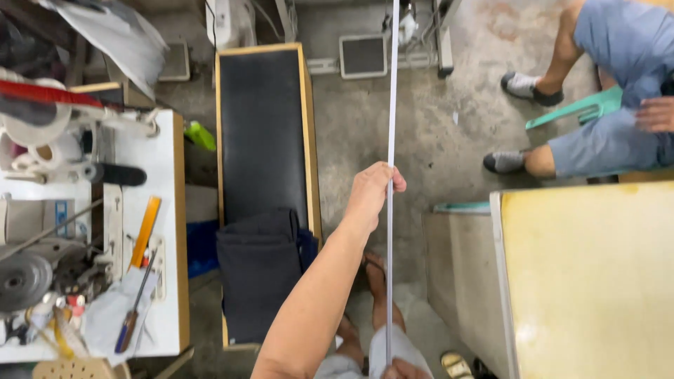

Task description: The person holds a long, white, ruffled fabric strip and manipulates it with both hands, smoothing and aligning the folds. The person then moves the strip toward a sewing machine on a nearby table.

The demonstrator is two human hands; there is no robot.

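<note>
Head view, looking straight down. I am seeing the left hand (372,193) raised at frame centre, its forearm running up from the bottom edge and extended away from the body. Its fingers are curling together around a long thin white strip, flat like a tape (390,105), with the thumb pressing on the strip's right side.

The strip is running as a straight, taut vertical line from the top edge of the frame, through that fist, down to the bottom centre. There the right hand (404,369) is showing only as knuckles at the lower edge; it is touching the strip's lower end, but I cannot tell whether its fingers are closing on it.

Left of the arm, a long black padded bench with a wooden rim (263,126) is lying lengthwise, with a folded dark cloth (258,274) draped over its near end. At far left, a white worktable (158,182) is carrying an orange ruler (146,230) and a screwdriver (132,316). At lower right sits a yellow tabletop (590,281). In the upper right, another person's legs in blue shorts (611,84) are resting by a green plastic chair (583,109).
</note>
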